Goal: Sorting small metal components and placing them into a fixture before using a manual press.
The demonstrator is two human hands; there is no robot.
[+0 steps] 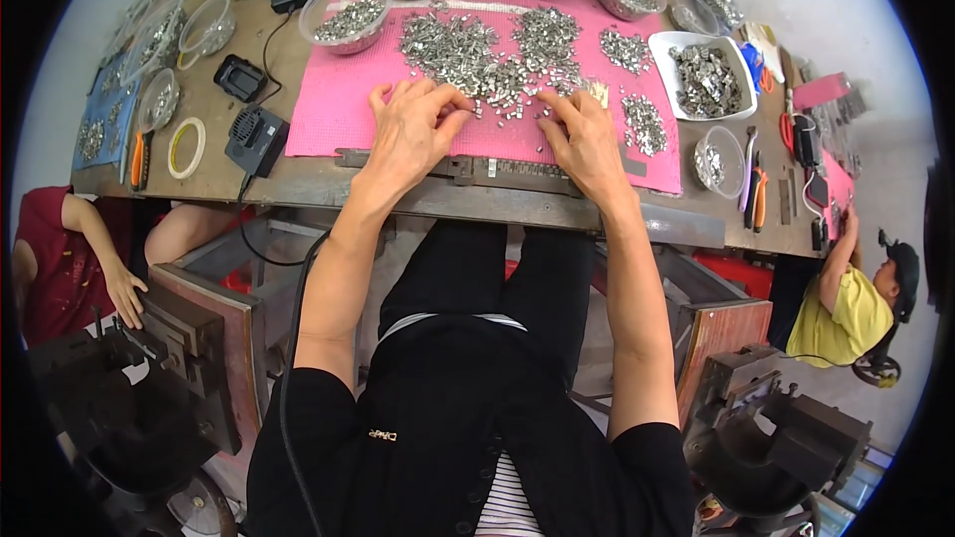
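Observation:
My left hand [410, 129] is over the pink mat [328, 104], its thumb and index finger bent together at the near edge of a large pile of small silver metal pieces [453, 50]. Opposite it, my right hand [585, 134] has its thumb and index finger curled toward each other beside the same pile. Anything between the fingertips of either hand is too small to make out. Below both hands, along the table's front edge, lies a long metal bar fixture [463, 169]. A row of small silver pieces [512, 170] sits in its middle.
Clear plastic tubs [348, 15] of metal parts line the back. A white tray [657, 50] of parts and a clear cup [718, 161] stand right, near orange-handled pliers [759, 201]. Left are a tape roll [186, 148] and black device [257, 139]. People sit at both sides.

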